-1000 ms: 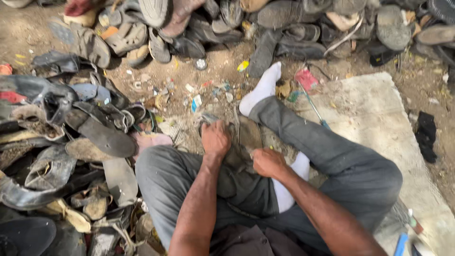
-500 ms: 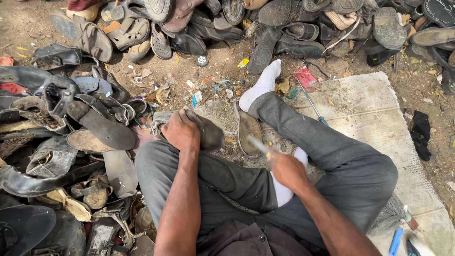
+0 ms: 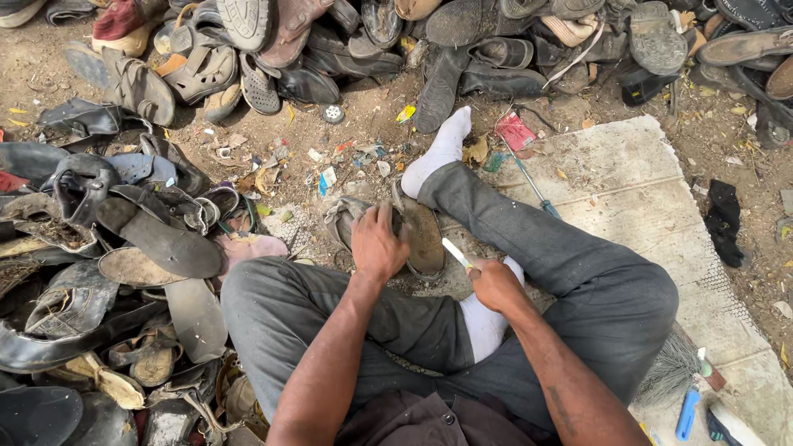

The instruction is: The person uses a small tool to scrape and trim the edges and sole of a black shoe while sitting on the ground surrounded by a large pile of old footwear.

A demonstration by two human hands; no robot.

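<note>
I sit cross-legged on the ground in grey trousers and white socks. My left hand [image 3: 379,244] presses down on a worn brown shoe [image 3: 423,237] lying on the dirt in front of my legs. My right hand [image 3: 494,283] grips a thin pale-handled blade [image 3: 456,253], its tip pointing toward the shoe's edge. A grey scrap of shoe upper [image 3: 342,219] lies just left of my left hand.
Heaps of old shoes, sandals and soles [image 3: 140,239] crowd the left side and the top. A pale woven mat [image 3: 628,190] lies under my right leg. A screwdriver [image 3: 529,182] rests by my shin. A blue tool [image 3: 687,413] and a brush [image 3: 673,372] lie at lower right.
My left hand went left to the shoe pile, then came back to the middle onto the brown shoe. My right hand drew back to the right with the blade now showing.
</note>
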